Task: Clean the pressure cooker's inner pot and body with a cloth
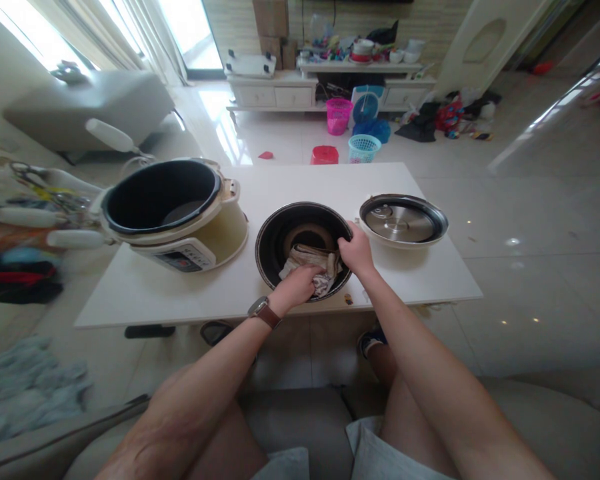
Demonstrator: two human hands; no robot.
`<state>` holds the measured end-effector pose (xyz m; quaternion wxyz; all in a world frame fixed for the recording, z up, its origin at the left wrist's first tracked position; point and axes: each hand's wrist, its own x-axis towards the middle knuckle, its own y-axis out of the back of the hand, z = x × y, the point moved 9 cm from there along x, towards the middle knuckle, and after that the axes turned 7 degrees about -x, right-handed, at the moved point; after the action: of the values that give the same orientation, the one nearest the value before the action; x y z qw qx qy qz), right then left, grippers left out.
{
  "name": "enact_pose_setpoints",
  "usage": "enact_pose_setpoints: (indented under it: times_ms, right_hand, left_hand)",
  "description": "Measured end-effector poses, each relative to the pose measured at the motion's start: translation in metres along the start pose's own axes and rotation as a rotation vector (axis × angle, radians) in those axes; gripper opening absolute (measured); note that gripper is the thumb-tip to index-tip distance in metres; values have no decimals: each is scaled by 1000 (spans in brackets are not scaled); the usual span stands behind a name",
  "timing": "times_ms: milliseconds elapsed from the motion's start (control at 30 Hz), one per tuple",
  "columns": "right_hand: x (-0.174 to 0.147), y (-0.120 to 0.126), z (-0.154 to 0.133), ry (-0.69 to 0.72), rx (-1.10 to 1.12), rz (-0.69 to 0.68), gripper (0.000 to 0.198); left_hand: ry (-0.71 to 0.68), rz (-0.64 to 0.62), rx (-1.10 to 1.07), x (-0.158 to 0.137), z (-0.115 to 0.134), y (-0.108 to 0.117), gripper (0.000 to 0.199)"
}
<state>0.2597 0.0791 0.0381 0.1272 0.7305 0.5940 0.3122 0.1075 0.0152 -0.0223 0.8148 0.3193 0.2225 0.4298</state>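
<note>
A dark round inner pot (274,248) is on the white table before me, tilted a little so its inside shows. My right hand (356,249) grips the pot's right rim, thumb over the edge. Inside the pot, my left hand (300,288), with a brown-strapped watch at the wrist, is closed on a crumpled pale cloth (312,257) with brown patches. Left of the pot stands a cream electric pressure cooker body (225,235), its top uncovered and its cavity dark. To the right lies a round lid (398,225), metal inner side up.
The white table (290,181) has small brown crumbs (349,299) near its front edge. Past its far edge stand a light-blue basket (364,148), a red stool (325,155) and a pink basket (339,117). White-handled things (75,239) crowd the left side.
</note>
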Motion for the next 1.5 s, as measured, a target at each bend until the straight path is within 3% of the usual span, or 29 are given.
enact_pose_setpoints:
  times_ms: [1500]
  right_hand:
    - [0,-1,1,-3,15,-6,41]
  left_hand:
    - [4,4,-1,-1,0,0,62]
